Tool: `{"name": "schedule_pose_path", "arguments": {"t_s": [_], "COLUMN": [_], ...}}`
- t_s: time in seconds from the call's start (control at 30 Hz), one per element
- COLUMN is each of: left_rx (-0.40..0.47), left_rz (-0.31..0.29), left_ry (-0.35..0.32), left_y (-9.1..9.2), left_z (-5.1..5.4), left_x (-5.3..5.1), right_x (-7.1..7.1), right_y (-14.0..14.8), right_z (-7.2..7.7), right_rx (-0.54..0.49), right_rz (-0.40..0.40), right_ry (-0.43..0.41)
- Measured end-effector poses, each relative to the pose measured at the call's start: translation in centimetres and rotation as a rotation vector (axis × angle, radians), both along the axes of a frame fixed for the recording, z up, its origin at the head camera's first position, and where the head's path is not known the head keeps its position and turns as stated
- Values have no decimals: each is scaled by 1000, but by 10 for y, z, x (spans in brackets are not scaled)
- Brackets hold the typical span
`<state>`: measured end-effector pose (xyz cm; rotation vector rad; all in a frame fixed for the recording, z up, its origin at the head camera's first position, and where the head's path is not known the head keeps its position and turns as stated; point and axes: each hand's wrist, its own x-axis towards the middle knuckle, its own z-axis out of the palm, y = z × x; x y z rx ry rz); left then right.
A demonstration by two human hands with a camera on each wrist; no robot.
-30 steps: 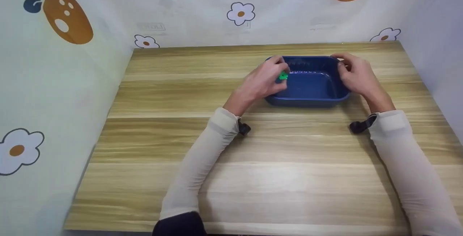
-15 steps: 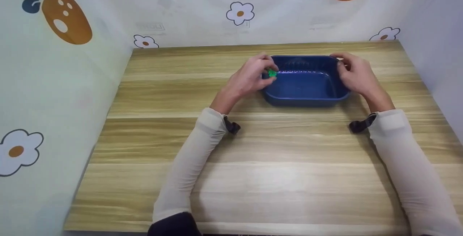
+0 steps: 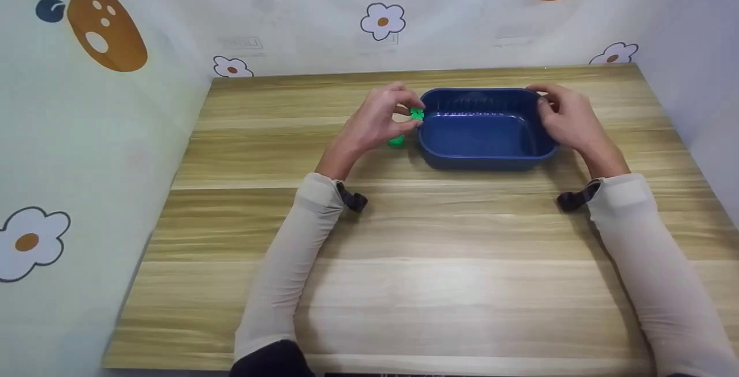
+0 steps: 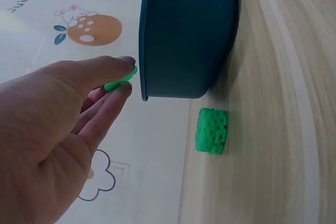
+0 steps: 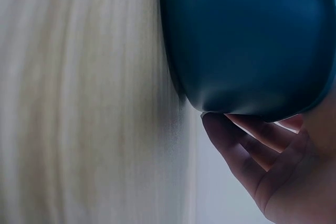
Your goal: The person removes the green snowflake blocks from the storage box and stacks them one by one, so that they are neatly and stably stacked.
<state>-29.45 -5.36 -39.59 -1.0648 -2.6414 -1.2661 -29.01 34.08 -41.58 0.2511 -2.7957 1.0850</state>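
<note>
Between thumb and fingers my left hand (image 3: 374, 116) pinches a small flat green plastic piece with a notched edge (image 3: 417, 114), just outside the left end of a deep blue plastic basin (image 3: 479, 163). On the table below that hand lies a green block of notched pieces stacked together (image 4: 211, 130), close to the basin wall and partly hidden by the hand in the head view. At the basin's right end my right hand (image 3: 568, 118) grips the rim, thumb on the inner side and fingers outside against the wall (image 5: 247, 40).
The wood-grain table (image 3: 427, 273) stretches in front of the basin and to its left. A printed cloth wall (image 3: 312, 25) stands along the back edge, with side walls at left and right. Dark wrist cameras (image 3: 353, 199) sit on both wrists.
My left hand has moved left, from over the basin's inside to beyond its left rim, carrying the green piece. The green block on the table has come into view. My right hand stays put.
</note>
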Motion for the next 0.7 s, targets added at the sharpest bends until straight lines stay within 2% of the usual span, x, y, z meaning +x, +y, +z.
{"name": "schedule_pose_path", "arguments": {"t_s": [0.17, 0.37, 0.5, 0.7], "left_rx": [34, 9, -10, -28], "left_rz": [-27, -7, 4, -19], "left_ry": [-42, -63, -58, -26], "left_y": [-5, -11, -16, -27], "left_z": [-3, -3, -4, -7], "left_x": [-3, -4, -6, -9], "right_x": [0, 0, -1, 0], "right_y": [0, 0, 0, 0], "right_z": [1, 1, 0, 0], "right_rx": [3, 0, -6, 6], "right_rz": [3, 5, 11, 11], "right_ry": [1, -5, -1, 12]}}
